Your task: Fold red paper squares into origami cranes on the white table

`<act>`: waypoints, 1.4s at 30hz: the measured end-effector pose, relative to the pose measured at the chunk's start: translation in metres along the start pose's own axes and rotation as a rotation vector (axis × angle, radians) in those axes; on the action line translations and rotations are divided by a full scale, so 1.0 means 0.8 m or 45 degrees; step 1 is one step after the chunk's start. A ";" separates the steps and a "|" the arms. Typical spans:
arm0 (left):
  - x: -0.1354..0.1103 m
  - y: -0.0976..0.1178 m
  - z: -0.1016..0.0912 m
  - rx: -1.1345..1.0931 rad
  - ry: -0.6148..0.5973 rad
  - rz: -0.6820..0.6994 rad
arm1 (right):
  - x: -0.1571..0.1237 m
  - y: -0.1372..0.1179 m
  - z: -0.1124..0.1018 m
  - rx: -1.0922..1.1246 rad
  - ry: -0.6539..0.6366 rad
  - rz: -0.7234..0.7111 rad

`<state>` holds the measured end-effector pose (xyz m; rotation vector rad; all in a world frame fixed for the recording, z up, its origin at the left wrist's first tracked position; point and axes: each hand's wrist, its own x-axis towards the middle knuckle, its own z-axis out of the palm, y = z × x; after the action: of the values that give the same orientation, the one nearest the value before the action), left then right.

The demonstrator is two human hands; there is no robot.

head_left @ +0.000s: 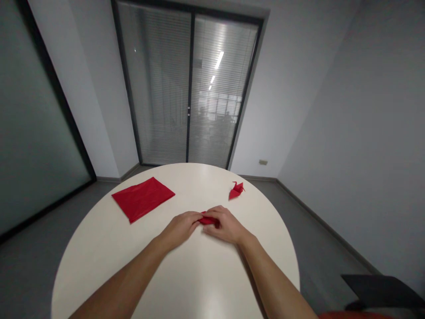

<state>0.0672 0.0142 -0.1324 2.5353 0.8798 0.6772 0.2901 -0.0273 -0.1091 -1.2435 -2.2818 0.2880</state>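
Note:
Near the middle of the round white table [199, 274] lies a small piece of folded red paper [207, 220], partly covered by my fingers. My left hand [182, 227] has its fingertips closed on the paper's left end. Curled over the right part of the same paper is my right hand [225, 225], thumb on the near side and fingers on the far side. How the paper is folded underneath cannot be made out. Beyond my right hand stands a red origami crane [236, 191]. A flat stack of red paper sheets [143, 199] rests to the far left of my hands.
Behind the table is a glass door with blinds [162, 88] in a dark frame. A frosted glass panel [36, 133] is on the left. A black chair part [381, 290] shows at the lower right, beside the table's rounded edge.

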 end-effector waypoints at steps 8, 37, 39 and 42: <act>-0.002 0.000 -0.012 0.052 -0.047 0.006 | -0.003 0.001 -0.002 0.096 -0.065 0.155; -0.005 0.009 -0.017 0.064 -0.044 0.089 | -0.001 -0.008 -0.001 0.030 -0.052 0.100; -0.007 0.010 -0.018 0.050 -0.057 0.084 | -0.001 -0.007 0.000 0.026 -0.052 0.113; -0.008 0.008 -0.018 0.076 -0.066 0.067 | -0.001 -0.006 0.001 0.006 -0.060 0.131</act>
<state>0.0583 0.0082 -0.1197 2.6247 0.8298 0.6063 0.2865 -0.0302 -0.1084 -1.3675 -2.2590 0.3626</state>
